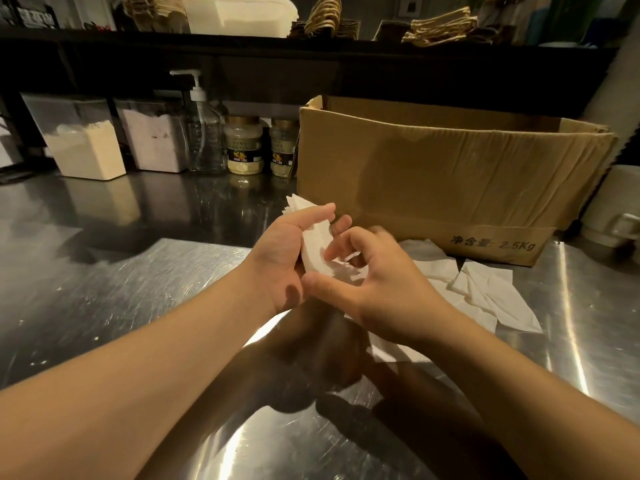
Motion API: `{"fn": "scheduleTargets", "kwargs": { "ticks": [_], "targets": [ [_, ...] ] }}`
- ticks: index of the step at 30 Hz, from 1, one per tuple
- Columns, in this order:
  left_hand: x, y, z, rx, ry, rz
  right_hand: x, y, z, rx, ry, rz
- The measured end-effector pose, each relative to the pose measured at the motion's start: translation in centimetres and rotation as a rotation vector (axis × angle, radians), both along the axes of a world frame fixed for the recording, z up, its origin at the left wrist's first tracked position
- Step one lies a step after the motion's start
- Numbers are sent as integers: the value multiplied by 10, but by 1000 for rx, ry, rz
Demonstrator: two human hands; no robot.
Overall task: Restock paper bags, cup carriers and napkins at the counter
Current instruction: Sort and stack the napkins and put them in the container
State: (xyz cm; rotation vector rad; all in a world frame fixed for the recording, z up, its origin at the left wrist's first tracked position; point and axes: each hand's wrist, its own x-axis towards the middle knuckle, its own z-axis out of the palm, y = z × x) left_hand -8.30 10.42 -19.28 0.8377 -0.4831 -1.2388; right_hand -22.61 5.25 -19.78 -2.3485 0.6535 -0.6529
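My left hand (282, 252) grips a thick stack of white napkins (317, 242) above the steel counter, thumb on top and fingers wrapped underneath. My right hand (372, 277) is against the stack's near end, its curled fingers on the napkin edges. More loose white napkins (485, 292) lie scattered on the counter to the right, in front of an open brown cardboard box (433, 178). On the high dark shelf at the back sit brown paper bags and carriers (440, 27) in stacks.
The steel counter (121, 271) runs left and toward me. At the back left stand two clear powder bins (86, 140), a pump bottle (204, 133) and two jars (243, 145). A white container (620, 206) sits right of the box.
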Motion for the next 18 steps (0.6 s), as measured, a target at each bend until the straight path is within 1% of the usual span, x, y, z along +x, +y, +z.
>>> {"fn": "scheduleTargets", "kwargs": {
  "ticks": [2,3,5,7,9,11,15,18],
  "targets": [
    [3,2,0,13,-34,-66,-5,-5,4,-135,19,3],
    [3,3,0,8,-49,-129,-8,-6,6,-171,3,7],
    [2,5,-1,-9,-80,-249,-13,-9,11,-181,-7,45],
    [0,5,-2,-10,-153,-311,-16,-9,13,-212,59,87],
    [-3,7,-2,-1,-191,-318,-16,-8,14,-239,117,134],
    [-4,9,-1,3,-209,-318,-16,-7,14,-221,137,156],
    [-5,10,0,36,-254,-277,-14,-6,14,-220,139,143],
    [-7,10,1,43,-251,-270,-13,-7,12,-228,134,153]
  ]
}}
